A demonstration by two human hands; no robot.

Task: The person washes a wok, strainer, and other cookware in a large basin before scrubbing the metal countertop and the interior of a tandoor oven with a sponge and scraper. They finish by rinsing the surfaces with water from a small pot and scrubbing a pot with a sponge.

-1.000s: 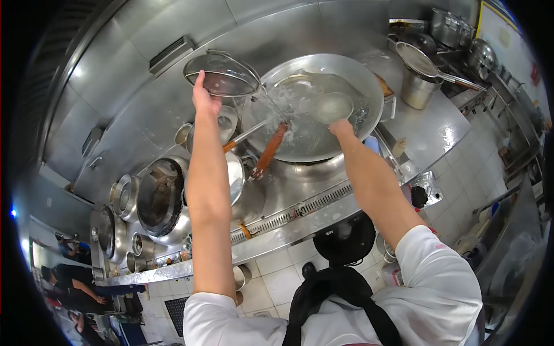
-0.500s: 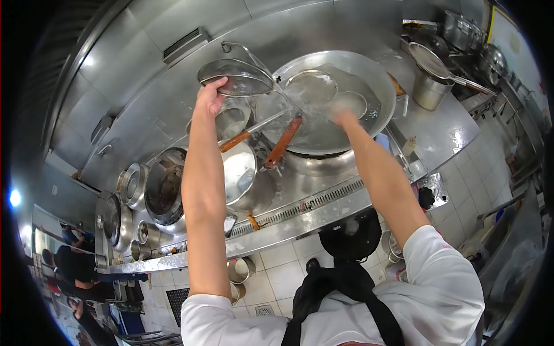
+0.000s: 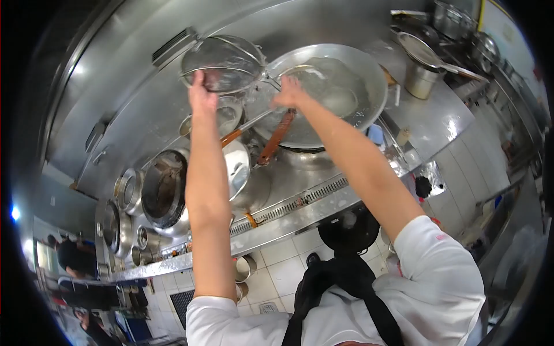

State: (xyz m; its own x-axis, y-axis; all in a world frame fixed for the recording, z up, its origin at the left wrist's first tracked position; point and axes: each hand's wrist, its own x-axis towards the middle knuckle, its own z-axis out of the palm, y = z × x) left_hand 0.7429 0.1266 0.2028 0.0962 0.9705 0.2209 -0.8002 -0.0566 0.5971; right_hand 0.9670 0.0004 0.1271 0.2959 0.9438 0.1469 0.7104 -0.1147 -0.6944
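Note:
My left hand (image 3: 203, 95) grips the near rim of a round wire-mesh strainer (image 3: 228, 57), held up beside a wide metal wok. My right hand (image 3: 289, 94) is at the strainer's neck, fingers wrapped about where the wire frame meets the handle. The strainer's brown wooden handle (image 3: 277, 138) slants down toward me below that hand. Cloudy water fills the wok (image 3: 375, 95), and a round ladle-like bowl (image 3: 339, 102) shows in it. Another wooden-handled tool (image 3: 232, 137) lies to the left, over the pots.
A tall steel pot (image 3: 254, 187) stands below the strainer. Lidded pots and a dark pan (image 3: 164, 187) line the left counter. At right, a sieve (image 3: 419, 51) rests on a steel container (image 3: 419, 81). A drain grate (image 3: 288, 206) runs along the front edge.
My right hand has left the wok's water and come left to the strainer's neck. The strainer has moved up and left and turned to show more of its mesh.

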